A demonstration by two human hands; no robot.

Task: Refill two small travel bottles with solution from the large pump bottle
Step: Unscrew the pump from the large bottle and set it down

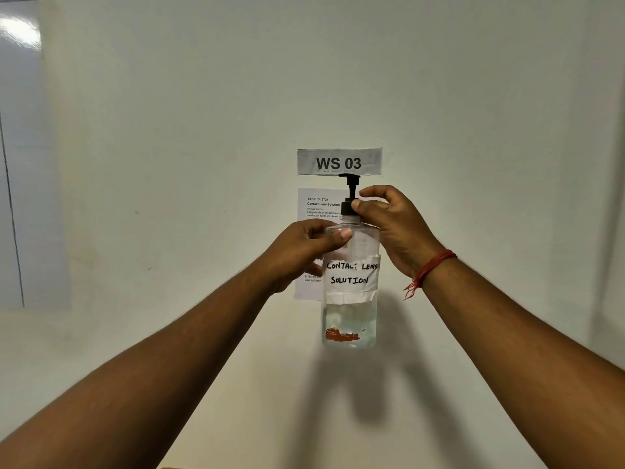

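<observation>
A large clear pump bottle [350, 316] with a white label reading "CONTACT LENS SOLUTION" is held up in front of the wall. Clear liquid fills only its lower part. My left hand [301, 248] grips the bottle's shoulder from the left, thumb across the front. My right hand [389, 225] pinches the black collar of the pump head [350, 187] with thumb and fingers. No small travel bottles are in view.
A white wall fills the view. A paper sign reading "WS 03" [339, 161] and a printed task sheet [314, 211] are stuck to it behind the bottle. A glossy panel [17, 164] stands at the far left.
</observation>
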